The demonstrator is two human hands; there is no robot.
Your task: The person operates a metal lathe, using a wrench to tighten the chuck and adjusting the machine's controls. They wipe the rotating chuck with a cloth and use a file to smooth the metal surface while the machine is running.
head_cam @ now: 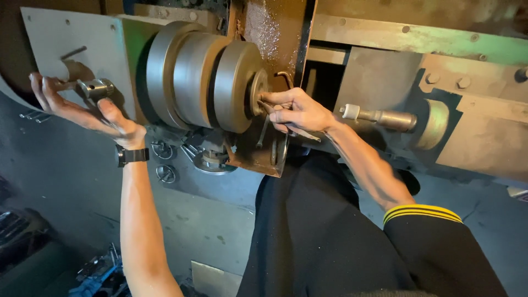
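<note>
A large stepped steel pulley [203, 77] sits on a rusty machine frame [275, 33]. My right hand [294, 110] is at the pulley's hub, fingers pinched on a thin bent metal key [265, 124] pressed into the centre. My left hand [82, 107] is raised at the far left, palm open and up. It rests under a small metal handle with a round knob [96, 88] that sticks out from a grey plate [55, 33]. A black watch is on my left wrist.
A metal shaft with a white tip [379, 117] projects from the green-grey machine body at the right. Small ring-shaped parts [165, 173] lie below the pulley. Blue tools [99, 275] lie on the dark floor at the lower left. My black-clothed legs fill the lower middle.
</note>
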